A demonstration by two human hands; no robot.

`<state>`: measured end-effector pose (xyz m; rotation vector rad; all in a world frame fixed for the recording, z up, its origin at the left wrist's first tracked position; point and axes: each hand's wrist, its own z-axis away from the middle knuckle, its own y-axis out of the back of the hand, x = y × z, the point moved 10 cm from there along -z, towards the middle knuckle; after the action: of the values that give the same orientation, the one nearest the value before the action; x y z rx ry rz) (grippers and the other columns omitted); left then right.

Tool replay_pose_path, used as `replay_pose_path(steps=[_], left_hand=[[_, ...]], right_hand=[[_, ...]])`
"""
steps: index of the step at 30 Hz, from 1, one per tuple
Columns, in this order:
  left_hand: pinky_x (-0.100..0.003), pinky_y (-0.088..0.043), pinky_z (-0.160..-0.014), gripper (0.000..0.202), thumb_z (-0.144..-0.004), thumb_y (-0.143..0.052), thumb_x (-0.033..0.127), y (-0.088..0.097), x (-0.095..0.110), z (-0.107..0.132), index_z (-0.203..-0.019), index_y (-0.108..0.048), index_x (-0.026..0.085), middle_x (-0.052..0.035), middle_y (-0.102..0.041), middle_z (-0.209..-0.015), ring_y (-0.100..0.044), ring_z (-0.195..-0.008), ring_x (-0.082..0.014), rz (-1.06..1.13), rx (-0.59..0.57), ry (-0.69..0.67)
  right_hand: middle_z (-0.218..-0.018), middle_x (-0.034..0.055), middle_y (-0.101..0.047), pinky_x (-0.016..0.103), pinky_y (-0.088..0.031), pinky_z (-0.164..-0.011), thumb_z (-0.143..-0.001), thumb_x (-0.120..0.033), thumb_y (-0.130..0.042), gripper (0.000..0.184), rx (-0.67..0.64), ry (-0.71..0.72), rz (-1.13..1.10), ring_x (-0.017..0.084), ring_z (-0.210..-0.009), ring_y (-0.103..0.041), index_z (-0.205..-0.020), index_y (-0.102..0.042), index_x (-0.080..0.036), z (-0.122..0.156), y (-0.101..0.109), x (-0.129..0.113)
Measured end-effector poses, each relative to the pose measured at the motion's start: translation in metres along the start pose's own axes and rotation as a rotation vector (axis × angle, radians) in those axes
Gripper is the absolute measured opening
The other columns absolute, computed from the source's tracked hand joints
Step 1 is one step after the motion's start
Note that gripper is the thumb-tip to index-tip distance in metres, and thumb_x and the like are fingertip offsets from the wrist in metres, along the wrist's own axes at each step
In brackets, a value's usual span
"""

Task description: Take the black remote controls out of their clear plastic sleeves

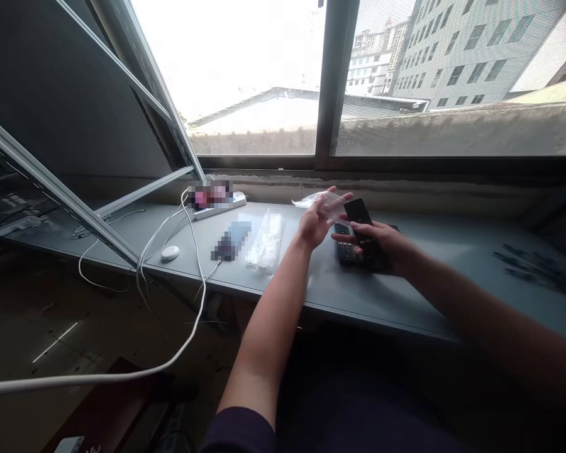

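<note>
My right hand [375,238] grips a black remote control [362,226] above the grey ledge [429,296], its top end tilted up and away from me. Under that hand a second black remote with buttons [345,250] lies flat on the ledge. My left hand [317,221] pinches a clear plastic bag [321,202] just left of the held remote, the fingers closed on the film. The bag's open end sits close to the tip of the remote.
Left of my hands lie a clear plastic packet [266,242], a blurred phone [231,240] on a cable, a small white round device [170,253] and a white power strip [217,202] with white cords. Metal bars [51,185] slant across the left. Windows stand behind the ledge.
</note>
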<state>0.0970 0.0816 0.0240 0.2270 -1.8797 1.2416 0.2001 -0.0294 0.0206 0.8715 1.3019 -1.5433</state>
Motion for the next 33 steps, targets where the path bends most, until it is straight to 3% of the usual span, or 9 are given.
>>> replay_pose_path(steps=[3, 8, 11, 14, 18, 23, 26, 30, 33], left_hand=[[-0.056, -0.041, -0.137, 0.038, -0.120, -0.051, 0.043, 0.003, 0.005, 0.001, -0.141, -0.080, 0.029, -0.0090, -0.085, -0.146, -0.069, -0.154, -0.0323, 0.007, 0.044, -0.014], [-0.046, -0.047, -0.133, 0.034, -0.118, -0.052, 0.036, 0.019, 0.022, 0.001, -0.131, -0.083, 0.027, -0.0071, -0.083, -0.151, -0.063, -0.161, -0.0273, 0.077, 0.183, -0.110], [-0.039, -0.054, -0.124, 0.036, -0.120, -0.050, 0.037, 0.034, 0.032, 0.001, -0.129, -0.082, 0.025, -0.0078, -0.084, -0.148, -0.069, -0.153, -0.0239, 0.138, 0.281, -0.185], [-0.033, -0.060, -0.112, 0.035, -0.120, -0.051, 0.034, 0.057, 0.038, 0.005, -0.135, -0.080, 0.022, -0.0097, -0.087, -0.138, -0.076, -0.141, -0.0217, 0.219, 0.451, -0.252], [-0.028, -0.063, -0.102, 0.034, -0.120, -0.050, 0.032, 0.079, 0.036, 0.013, -0.134, -0.078, 0.020, -0.0108, -0.088, -0.131, -0.080, -0.129, -0.0192, 0.274, 0.635, -0.241], [-0.026, -0.063, -0.101, 0.032, -0.120, -0.055, 0.040, 0.079, 0.030, 0.012, -0.131, -0.078, 0.021, -0.0120, -0.084, -0.139, -0.078, -0.131, -0.0206, 0.231, 0.636, -0.183], [-0.027, -0.066, -0.095, 0.023, -0.111, -0.071, 0.033, 0.075, 0.014, 0.008, -0.130, -0.079, 0.022, -0.0126, -0.082, -0.137, -0.081, -0.117, -0.0214, 0.154, 0.623, -0.060], [-0.018, -0.059, -0.068, 0.014, -0.104, -0.077, 0.016, 0.067, -0.010, 0.003, -0.117, -0.078, 0.019, -0.0100, -0.080, -0.114, -0.076, -0.087, -0.0142, 0.043, 0.571, 0.106], [-0.013, -0.051, -0.062, 0.017, -0.100, -0.077, 0.006, 0.068, -0.010, 0.002, -0.110, -0.077, 0.019, -0.0050, -0.079, -0.101, -0.074, -0.084, -0.0108, 0.014, 0.598, 0.069]], right_hand=[[-0.120, 0.0169, -0.088, 0.022, -0.064, -0.051, -0.111, -0.016, -0.071, 0.026, 0.048, 0.004, 0.000, 0.014, -0.059, -0.075, -0.134, -0.083, -0.018, 0.001, 0.003, -0.001], [-0.116, 0.0149, -0.087, 0.022, -0.063, -0.049, -0.111, -0.016, -0.070, 0.024, 0.095, 0.031, 0.008, 0.013, -0.059, -0.070, -0.129, -0.085, -0.020, 0.000, 0.008, -0.005], [-0.113, 0.0136, -0.087, 0.023, -0.063, -0.049, -0.110, -0.018, -0.072, 0.023, 0.092, 0.046, 0.025, 0.013, -0.058, -0.069, -0.128, -0.086, -0.021, -0.001, 0.009, -0.006], [-0.110, 0.0140, -0.086, 0.024, -0.064, -0.050, -0.107, -0.019, -0.076, 0.022, 0.100, 0.069, 0.032, 0.018, -0.067, -0.075, -0.126, -0.087, -0.021, -0.003, 0.012, -0.006], [-0.108, 0.0154, -0.085, 0.024, -0.066, -0.053, -0.103, -0.020, -0.082, 0.022, 0.107, 0.082, 0.060, 0.022, -0.079, -0.082, -0.124, -0.087, -0.019, -0.005, 0.016, -0.004], [-0.121, 0.0142, -0.085, 0.024, -0.067, -0.053, -0.099, -0.021, -0.088, 0.023, 0.170, 0.155, 0.098, 0.026, -0.095, -0.087, -0.122, -0.088, -0.022, -0.005, 0.021, -0.008], [-0.132, 0.0112, -0.084, 0.024, -0.069, -0.054, -0.099, -0.023, -0.089, 0.021, 0.210, 0.209, 0.122, 0.028, -0.106, -0.088, -0.120, -0.090, -0.025, -0.003, 0.023, -0.013], [-0.124, 0.0109, -0.086, 0.026, -0.071, -0.056, -0.096, -0.027, -0.094, 0.027, 0.191, 0.253, 0.176, 0.030, -0.105, -0.089, -0.122, -0.089, -0.026, -0.001, 0.019, -0.018], [-0.117, 0.0106, -0.087, 0.027, -0.071, -0.056, -0.095, -0.029, -0.096, 0.031, 0.207, 0.294, 0.225, 0.029, -0.096, -0.089, -0.125, -0.088, -0.025, 0.002, 0.019, -0.022]])
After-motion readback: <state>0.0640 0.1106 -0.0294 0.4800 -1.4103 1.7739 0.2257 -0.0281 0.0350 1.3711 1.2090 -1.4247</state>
